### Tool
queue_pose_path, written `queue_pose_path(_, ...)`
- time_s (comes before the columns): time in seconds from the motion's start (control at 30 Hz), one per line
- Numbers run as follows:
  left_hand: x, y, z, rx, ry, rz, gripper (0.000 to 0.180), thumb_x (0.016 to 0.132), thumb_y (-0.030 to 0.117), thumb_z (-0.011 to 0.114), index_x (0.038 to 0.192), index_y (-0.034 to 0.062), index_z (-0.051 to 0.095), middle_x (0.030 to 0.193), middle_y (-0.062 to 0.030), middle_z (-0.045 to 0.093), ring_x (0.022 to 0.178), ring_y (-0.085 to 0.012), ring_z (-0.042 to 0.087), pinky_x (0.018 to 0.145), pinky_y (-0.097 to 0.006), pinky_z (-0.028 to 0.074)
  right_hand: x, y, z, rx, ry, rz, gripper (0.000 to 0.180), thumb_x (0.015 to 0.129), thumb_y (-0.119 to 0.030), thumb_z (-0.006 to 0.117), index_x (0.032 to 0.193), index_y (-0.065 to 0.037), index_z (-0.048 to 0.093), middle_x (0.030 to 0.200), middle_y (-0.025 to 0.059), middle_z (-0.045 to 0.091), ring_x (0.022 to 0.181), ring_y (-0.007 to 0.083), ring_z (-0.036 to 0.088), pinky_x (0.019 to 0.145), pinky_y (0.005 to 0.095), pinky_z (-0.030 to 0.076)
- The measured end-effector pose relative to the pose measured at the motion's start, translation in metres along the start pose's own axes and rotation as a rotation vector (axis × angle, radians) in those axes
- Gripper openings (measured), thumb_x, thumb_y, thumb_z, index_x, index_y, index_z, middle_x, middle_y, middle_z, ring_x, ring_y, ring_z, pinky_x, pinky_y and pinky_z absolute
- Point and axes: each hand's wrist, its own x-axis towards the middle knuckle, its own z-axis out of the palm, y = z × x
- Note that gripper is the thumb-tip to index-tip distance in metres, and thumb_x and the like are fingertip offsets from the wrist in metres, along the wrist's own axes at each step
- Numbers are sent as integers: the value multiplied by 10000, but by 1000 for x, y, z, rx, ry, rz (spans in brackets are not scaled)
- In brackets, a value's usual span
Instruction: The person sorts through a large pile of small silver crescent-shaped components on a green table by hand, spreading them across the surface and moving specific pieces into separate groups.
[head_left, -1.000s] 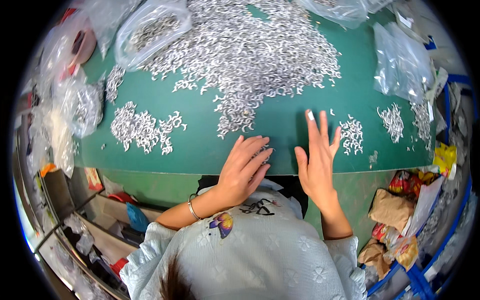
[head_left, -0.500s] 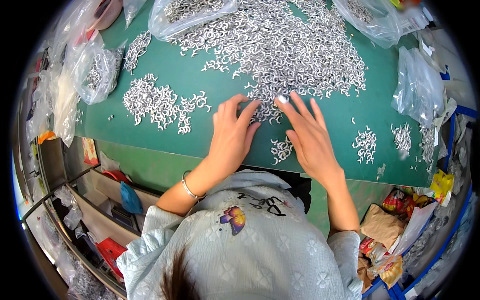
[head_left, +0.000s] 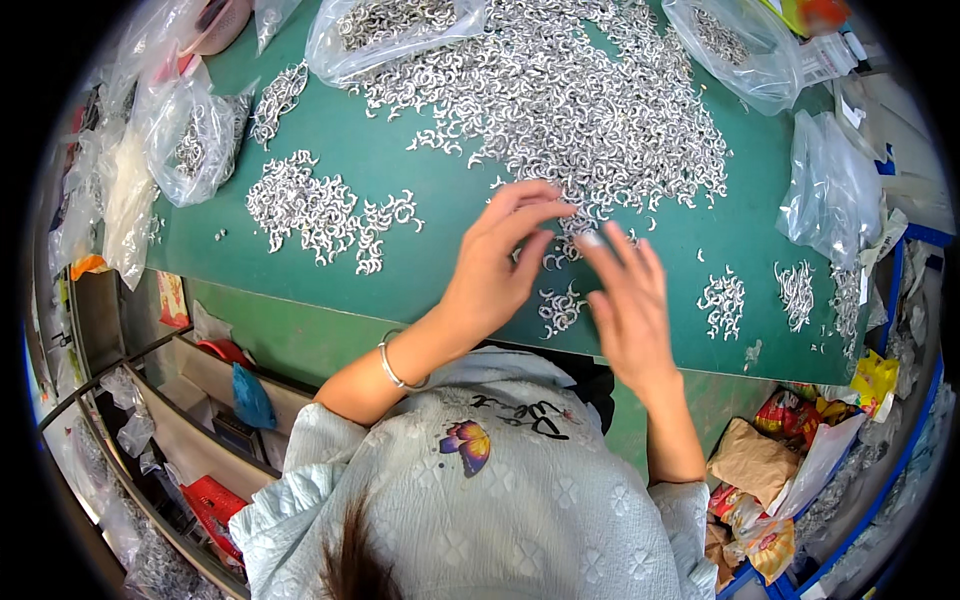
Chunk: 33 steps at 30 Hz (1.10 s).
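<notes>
We worked at a green counter (head_left: 400, 180) spread with a big heap of small silver curved metal pieces (head_left: 580, 100), its near edge just ahead of our hands. A smaller sorted pile (head_left: 310, 205) lay well to the left, and clear plastic bags (head_left: 830, 190) ringed the edges. Our left hand (head_left: 500, 260) hovered with fingers loosely curled, gripping nothing we could see. Our right hand (head_left: 630, 300) was spread flat and empty, beside a tiny cluster (head_left: 560, 308).
</notes>
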Motion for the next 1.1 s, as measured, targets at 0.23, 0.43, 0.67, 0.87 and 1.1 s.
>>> queue_pose_path(0.23,-40,-2,-16,353,-95,29,291,788,-75,670,1068,0,639,1044,-123,550,930,-289,558,801,-365,479,-5,10,1,-97,-119,73,536,880,-151,640,1371,-16,473,1362,97,558,1379,291,403,1129,585,205)
queue_pose_path(0.43,-35,-18,-16,352,-63,85,294,794,-114,634,1076,-31,630,1084,-132,544,940,-295,562,791,-369,487,-19,11,-9,-241,97,212,400,930,-153,593,1286,25,554,1247,156,626,1348,346,430,1128,560,215)
queue_pose_path(0.67,-31,-6,-17,31,140,-70,353,788,-175,621,1091,0,664,1196,-96,568,979,-198,606,765,-285,517,17,-10,15,36,-165,-52,519,876,-132,640,1356,-5,488,1349,122,562,1385,311,389,1117,594,207)
queue_pose_path(0.87,-46,-14,-32,453,3,8,373,748,-14,745,1106,42,656,1028,-90,583,929,-265,571,801,-356,449,10,-4,6,-34,-92,-26,480,864,-139,659,1301,9,525,1231,111,627,1365,308,416,1107,623,203)
queue_pose_path(1.1,-39,-6,-26,490,-38,33,345,755,35,761,1085,47,660,985,-77,574,899,-253,550,790,-353,412,4,-3,3,3,-130,16,404,886,-101,629,1267,11,558,1219,118,637,1332,303,464,1116,608,202)
